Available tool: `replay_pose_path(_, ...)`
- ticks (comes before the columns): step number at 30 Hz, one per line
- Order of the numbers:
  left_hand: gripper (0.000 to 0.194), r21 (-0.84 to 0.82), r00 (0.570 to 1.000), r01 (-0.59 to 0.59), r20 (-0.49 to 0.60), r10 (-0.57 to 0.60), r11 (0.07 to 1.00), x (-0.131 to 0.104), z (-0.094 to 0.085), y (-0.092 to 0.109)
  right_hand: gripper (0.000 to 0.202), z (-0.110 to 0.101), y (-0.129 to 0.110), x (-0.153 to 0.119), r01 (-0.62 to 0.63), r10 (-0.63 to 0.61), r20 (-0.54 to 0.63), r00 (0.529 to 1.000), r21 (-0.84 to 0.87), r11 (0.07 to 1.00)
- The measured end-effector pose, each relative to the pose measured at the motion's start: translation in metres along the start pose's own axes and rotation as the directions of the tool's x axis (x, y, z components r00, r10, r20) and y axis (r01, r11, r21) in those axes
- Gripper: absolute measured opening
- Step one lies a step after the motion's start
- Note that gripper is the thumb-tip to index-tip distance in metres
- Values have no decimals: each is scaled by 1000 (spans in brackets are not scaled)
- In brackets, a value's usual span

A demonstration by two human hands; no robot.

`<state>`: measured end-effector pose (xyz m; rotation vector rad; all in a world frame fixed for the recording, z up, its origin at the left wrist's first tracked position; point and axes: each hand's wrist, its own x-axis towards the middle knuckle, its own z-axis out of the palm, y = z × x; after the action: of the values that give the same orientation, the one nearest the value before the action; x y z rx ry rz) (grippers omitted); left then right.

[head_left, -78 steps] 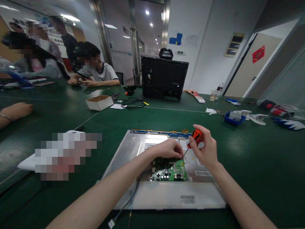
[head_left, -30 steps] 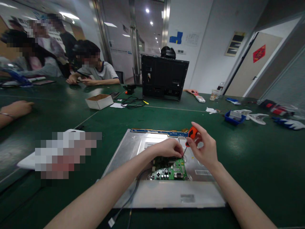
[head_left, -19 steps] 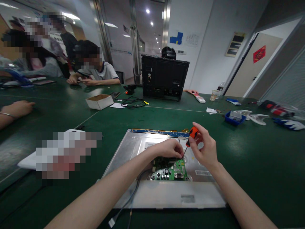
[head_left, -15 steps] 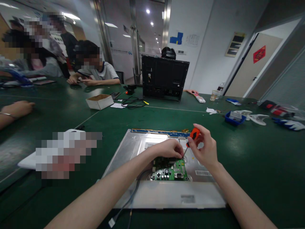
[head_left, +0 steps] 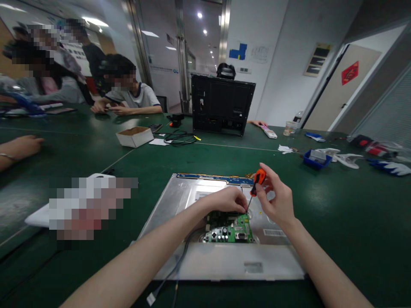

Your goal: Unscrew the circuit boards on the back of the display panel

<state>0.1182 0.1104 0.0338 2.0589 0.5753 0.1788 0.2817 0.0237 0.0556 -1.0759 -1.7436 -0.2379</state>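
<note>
A metal display panel (head_left: 224, 263) lies flat in front of me, with a green circuit board (head_left: 245, 224) on its middle. My right hand (head_left: 276, 196) grips an orange and black screwdriver (head_left: 257, 179) by the handle, its shaft slanting down to the board's upper right corner. Beside that tip, my left hand (head_left: 229, 200) has its fingers pinched together over the board; anything between them is too small to make out. Along the panel's far edge runs a blue strip board (head_left: 205, 178). Dark cables (head_left: 180, 261) trail off the panel's near left side.
A black monitor housing (head_left: 223, 105) stands upright across the green table (head_left: 160, 158). An open white box (head_left: 135, 137) and black cable (head_left: 180, 137) are left of it; a blue tray (head_left: 316, 160) sits right. Another person's hand (head_left: 24, 149) rests at far left.
The screwdriver handle has tilted slightly left and more upright, and the fingers of my right hand have shifted around it. My left hand stays in place at the board.
</note>
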Motion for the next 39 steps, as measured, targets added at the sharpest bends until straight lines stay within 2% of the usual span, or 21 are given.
replay_pose_path(9, 8, 8, 1000, 15, -8, -15, 1000, 0, 0, 1, 38, 2, 2, 1, 25, -29, -61, 998, -59, 998)
replay_pose_path(19, 8, 9, 1000, 10, -7, -10, 1000, 0, 0, 1, 41, 0, -1, 0, 2, -3, 12, 1000, 18, 1000)
replay_pose_path(26, 11, 10, 1000, 16, -10, -16, 1000, 0, 0, 3, 37, 3, 3, 0, 44, -50, -78, 996, -74, 996)
replay_pose_path(36, 9, 17, 1000, 8, -12, -8, 1000, -1, 0, 2, 39, -2, 0, 0, 33, -33, 0, 999, 42, 999)
replay_pose_path(39, 8, 19, 1000, 3, -12, -2, 1000, -1, 1, 1, 40, -3, -1, 1, 27, -27, -8, 1000, 46, 999)
